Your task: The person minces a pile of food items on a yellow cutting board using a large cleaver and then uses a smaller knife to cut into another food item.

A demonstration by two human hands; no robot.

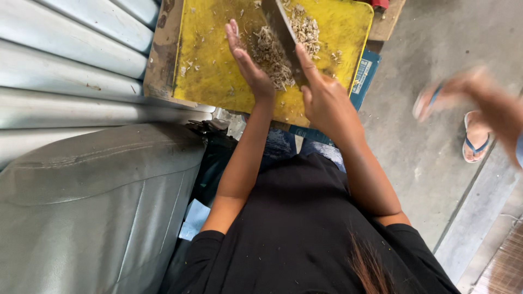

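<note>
A yellow cutting board (212,71) lies in front of me with a heap of finely chopped pale bits (272,54) in its middle. My right hand (324,98) grips the handle of a broad knife (280,27), index finger stretched along the blade, which stands on edge against the right side of the heap. My left hand (248,62) is flat and open, fingers together, pressed against the heap's left side. The heap sits squeezed between palm and blade.
The board rests on a worn wooden block (160,60). A grey padded seat (92,212) and corrugated metal (60,60) fill the left. On the concrete floor at right, another person's feet in sandals (474,136) appear blurred.
</note>
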